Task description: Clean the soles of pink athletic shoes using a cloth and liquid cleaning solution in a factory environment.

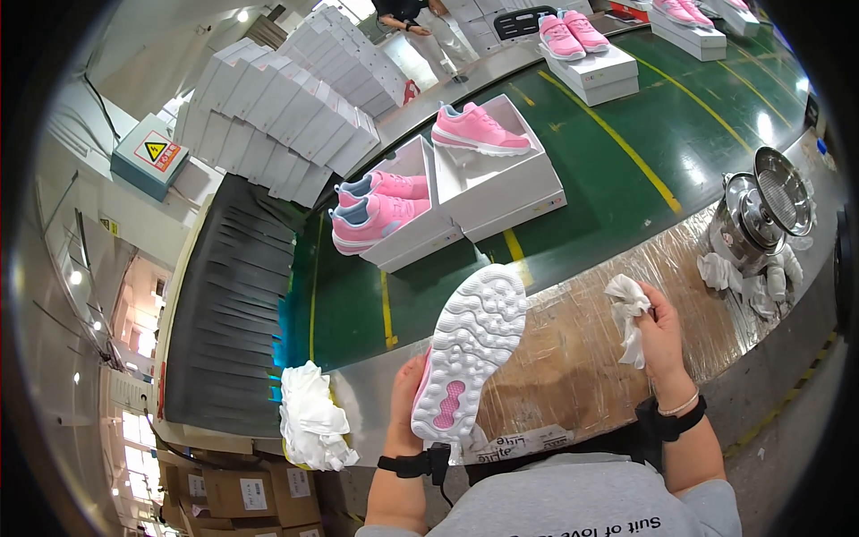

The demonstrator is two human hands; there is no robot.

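My left hand (407,391) grips a pink sneaker (474,345) by its side, with the white lugged sole turned up toward me. A pink textured patch shows at the heel; most of the upper is hidden. To the right, my right hand (660,336) pinches a crumpled white cloth (628,313) above the wrapped cardboard. Beyond the held shoe stand two open white shoeboxes side by side. A pair of pink sneakers (380,210) sits in the left shoebox (403,251), and one pink sneaker (479,130) rests on the right shoebox (510,206).
The green conveyor belt (591,170) carries more boxes topped with pink sneakers (573,34). A metal pot (747,219) stands at right beside crumpled white cloths (761,291). White rags (313,416) lie at left. Stacked white boxes (277,112) and a standing person (429,31) are farther back.
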